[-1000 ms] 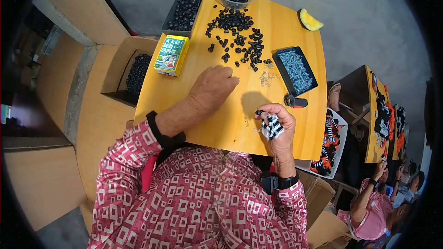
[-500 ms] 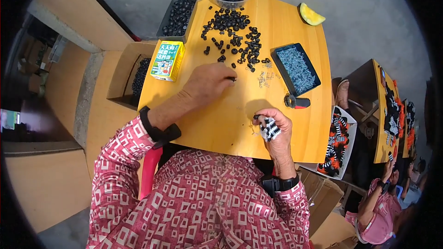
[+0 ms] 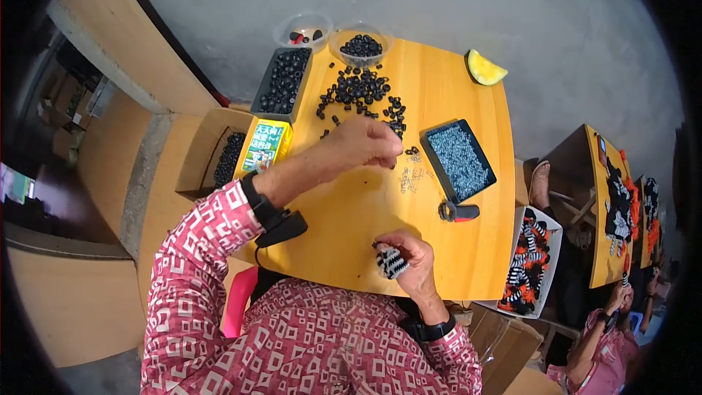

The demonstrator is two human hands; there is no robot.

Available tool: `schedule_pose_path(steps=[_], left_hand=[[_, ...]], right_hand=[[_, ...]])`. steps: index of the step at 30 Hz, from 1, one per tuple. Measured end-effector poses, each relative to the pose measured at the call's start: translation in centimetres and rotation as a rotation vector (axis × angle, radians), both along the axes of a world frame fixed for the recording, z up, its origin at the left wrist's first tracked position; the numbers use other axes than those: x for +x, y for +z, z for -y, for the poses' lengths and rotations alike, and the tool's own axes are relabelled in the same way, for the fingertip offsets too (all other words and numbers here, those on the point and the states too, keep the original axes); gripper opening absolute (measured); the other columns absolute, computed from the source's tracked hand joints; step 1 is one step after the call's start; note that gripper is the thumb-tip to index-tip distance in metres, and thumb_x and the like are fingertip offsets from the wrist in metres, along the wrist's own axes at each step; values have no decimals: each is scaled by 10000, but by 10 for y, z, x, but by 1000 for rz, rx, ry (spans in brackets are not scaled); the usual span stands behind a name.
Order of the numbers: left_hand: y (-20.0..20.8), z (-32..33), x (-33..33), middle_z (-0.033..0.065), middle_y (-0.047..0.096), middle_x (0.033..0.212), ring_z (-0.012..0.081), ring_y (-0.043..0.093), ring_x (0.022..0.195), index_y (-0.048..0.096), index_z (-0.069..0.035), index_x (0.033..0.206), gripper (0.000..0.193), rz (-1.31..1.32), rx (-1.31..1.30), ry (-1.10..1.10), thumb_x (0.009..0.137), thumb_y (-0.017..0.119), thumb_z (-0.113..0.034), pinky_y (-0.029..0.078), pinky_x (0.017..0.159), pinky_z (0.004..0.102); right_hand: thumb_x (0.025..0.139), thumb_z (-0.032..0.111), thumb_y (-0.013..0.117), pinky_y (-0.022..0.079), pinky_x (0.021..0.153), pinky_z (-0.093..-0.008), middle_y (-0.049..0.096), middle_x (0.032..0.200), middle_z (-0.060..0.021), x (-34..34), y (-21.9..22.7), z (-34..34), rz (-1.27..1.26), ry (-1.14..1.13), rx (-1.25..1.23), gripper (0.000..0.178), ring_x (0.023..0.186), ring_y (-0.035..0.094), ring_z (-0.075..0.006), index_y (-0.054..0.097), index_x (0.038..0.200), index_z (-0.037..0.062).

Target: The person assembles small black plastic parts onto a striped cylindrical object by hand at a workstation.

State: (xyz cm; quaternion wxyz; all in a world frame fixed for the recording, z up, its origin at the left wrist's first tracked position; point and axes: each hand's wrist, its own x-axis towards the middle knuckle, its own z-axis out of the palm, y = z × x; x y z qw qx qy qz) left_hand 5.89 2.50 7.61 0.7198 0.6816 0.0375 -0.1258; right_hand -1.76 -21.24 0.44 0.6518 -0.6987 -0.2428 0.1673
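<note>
My right hand is near the table's front edge, fingers closed round a small black-and-white striped crocheted piece with a dark tip. Higher up, over the middle of the table, my left hand has its fingers pinched together. A small dark spot shows at those fingertips, too little to name. Just right of them lie several small clear pieces. Behind the left hand, many small black plastic parts are scattered, some hidden by the hand.
A black tray of small blue-grey pieces and a black-and-red tool lie right. A dark bin, clear bowls and a yellow box stand left and behind. A melon wedge rests far right. A white box holds striped items.
The view has tilted, so the table sits lower in the picture. My left hand has shifted right toward the clear pieces. My right hand still holds the striped piece.
</note>
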Motion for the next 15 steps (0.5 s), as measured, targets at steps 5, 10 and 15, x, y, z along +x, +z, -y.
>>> schedule_pose_path(steps=[5, 10, 15], left_hand=[[10, -43, 59, 76, 677, 865, 121, 628, 756, 681, 8, 943, 200, 120, 24, 210, 897, 664, -186, 510, 663, 230], [37, -77, 116, 124, 668, 995, 169, 649, 869, 621, 49, 1158, 311, 133, 170, 525, 926, 643, -156, 547, 750, 221], [33, -75, 96, 24, 665, 982, 112, 599, 899, 636, -9, 1201, 336, 180, 288, 497, 923, 648, -197, 487, 762, 259]], right_hand=[[853, -107, 615, 524, 739, -242, 652, 864, -53, 0, 5, 0, 4, 42, -52, 149, 824, 653, -123, 676, 970, -37], [841, -119, 618, 524, 749, -242, 642, 863, -47, -1, 9, -3, 16, 47, -62, 167, 827, 653, -130, 675, 975, -36], [793, -106, 667, 528, 750, -250, 659, 862, -67, -1, 7, -2, 20, 34, -78, 202, 823, 662, -142, 679, 974, -17]])
